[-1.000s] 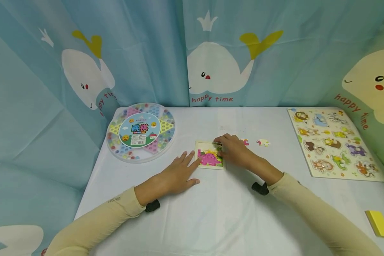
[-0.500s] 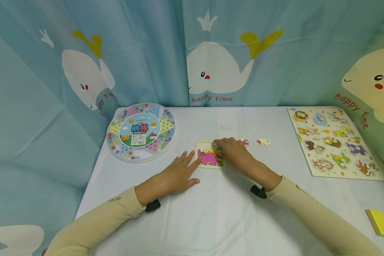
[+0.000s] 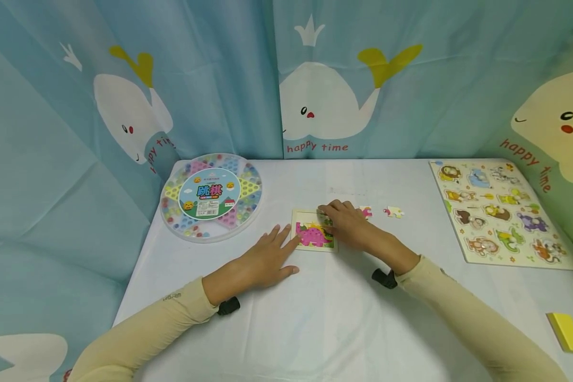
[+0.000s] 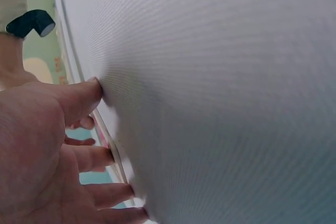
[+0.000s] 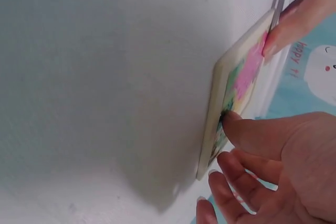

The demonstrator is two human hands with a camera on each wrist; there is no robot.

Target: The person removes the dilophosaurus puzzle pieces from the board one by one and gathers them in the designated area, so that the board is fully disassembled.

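Square cream wooden frame (image 3: 303, 217) at centre, pink-dinosaur jigsaw (image 3: 311, 236) inside. Left hand (image 3: 263, 262) straight-fingered, touching its 9 o'clock side. Right hand (image 3: 350, 227) at 2, thumb touching; can't tell if pinching. Clear round plastic marble case (image 3: 217, 228), 10 o'clock.

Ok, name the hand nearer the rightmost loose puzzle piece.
Right. The right hand is left of the piece, at the puzzle tray; the left hand is farther left, at the tray's left edge.
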